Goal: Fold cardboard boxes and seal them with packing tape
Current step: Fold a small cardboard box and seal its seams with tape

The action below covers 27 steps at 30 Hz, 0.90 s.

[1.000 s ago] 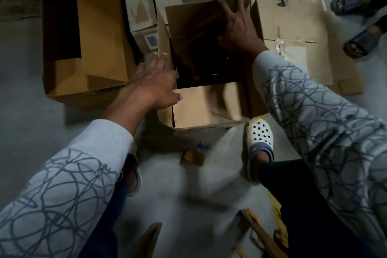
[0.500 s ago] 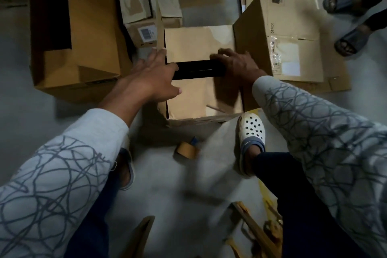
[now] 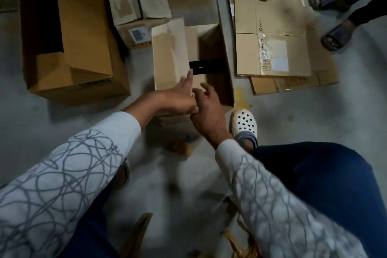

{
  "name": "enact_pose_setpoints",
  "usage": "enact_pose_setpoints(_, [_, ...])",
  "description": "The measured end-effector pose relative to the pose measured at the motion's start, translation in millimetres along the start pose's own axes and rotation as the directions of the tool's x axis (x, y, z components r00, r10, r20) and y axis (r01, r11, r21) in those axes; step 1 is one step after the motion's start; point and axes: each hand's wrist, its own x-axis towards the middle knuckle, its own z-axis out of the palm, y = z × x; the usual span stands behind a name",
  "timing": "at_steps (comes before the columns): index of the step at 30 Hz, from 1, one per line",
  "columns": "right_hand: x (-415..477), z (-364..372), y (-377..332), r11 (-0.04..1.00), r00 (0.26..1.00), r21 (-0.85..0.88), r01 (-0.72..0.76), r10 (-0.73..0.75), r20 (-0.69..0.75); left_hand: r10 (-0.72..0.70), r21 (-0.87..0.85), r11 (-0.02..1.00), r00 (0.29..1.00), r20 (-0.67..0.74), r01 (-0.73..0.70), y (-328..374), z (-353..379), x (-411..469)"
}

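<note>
A small brown cardboard box (image 3: 211,48) stands on the floor in front of me. Its left flap (image 3: 169,54) is folded down over the top and its right flap (image 3: 225,52) stands upright; a dark gap shows between the inner flaps. My left hand (image 3: 178,96) presses on the near edge of the left flap with straight fingers. My right hand (image 3: 206,109) sits at the box's near edge beside it, fingers loosely curled, touching the cardboard. A roll of brown packing tape (image 3: 181,145) lies on the floor below the box, blurred.
A large open box (image 3: 83,33) stands at left, a smaller labelled box (image 3: 138,16) behind it. Flattened cardboard (image 3: 276,33) lies at right. Another person's sandalled feet (image 3: 335,33) are at far right. My white clog (image 3: 244,125) rests beside the box. Cardboard scraps lie near my knees.
My right hand left the inner flaps and came back to the box's near edge. My left hand folded the left flap down over the top. The right flap stays upright.
</note>
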Motion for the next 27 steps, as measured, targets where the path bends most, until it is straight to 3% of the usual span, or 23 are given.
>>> enact_pose_setpoints(2, [-33.8,-2.2,-6.4,0.993,0.985,0.074,0.092,-0.079,-0.152,-0.044,0.029,0.999,0.998,0.055,0.043,-6.1,6.6,3.4])
enact_pose_setpoints(4, [-59.2,-5.3,-13.2,0.990,0.928,0.038,0.134,-0.112,-0.356,-0.063,0.111,0.992,0.995,0.082,0.054,-17.2,11.5,3.7])
enact_pose_setpoints(6, [-68.6,-11.9,-17.4,0.998,0.820,0.043,0.056,-0.021,-0.572,-0.065,0.222,0.974,0.993,0.102,0.041,-27.5,14.3,2.2])
enact_pose_setpoints(8, [-64.4,-17.9,-8.1,0.984,0.746,0.153,-0.094,0.172,-0.644,-0.070,0.298,0.954,0.991,0.117,0.033,-32.2,15.3,-0.7])
enact_pose_setpoints(10, [-57.4,-17.7,12.7,0.963,0.807,0.227,-0.148,0.250,-0.535,-0.073,0.345,0.938,0.988,0.139,0.021,-34.8,19.5,-4.5])
enact_pose_setpoints(13, [-54.1,-2.0,34.4,0.976,0.967,0.215,-0.046,0.097,-0.234,-0.067,0.426,0.905,0.988,0.137,0.002,-39.1,31.0,-9.2])
enact_pose_setpoints(15, [-59.7,16.3,38.6,0.993,0.999,0.116,-0.006,0.011,-0.042,-0.067,0.478,0.879,0.988,0.136,-0.006,-43.6,36.9,-11.0])
enact_pose_setpoints(17, [-65.6,33.5,41.3,0.999,0.998,0.048,-0.009,0.006,0.061,-0.067,0.510,0.860,0.987,0.147,-0.018,-47.4,39.1,-11.3])
enact_pose_setpoints(23, [-62.8,48.3,45.6,0.976,0.988,0.201,-0.084,0.056,0.141,-0.069,0.530,0.847,0.981,0.181,-0.038,-54.7,37.9,-11.5])
enact_pose_setpoints(27, [-69.9,50.2,51.7,0.961,0.999,0.277,-0.020,0.009,0.041,-0.074,0.580,0.814,0.985,0.157,-0.031,-48.5,38.2,-15.0])
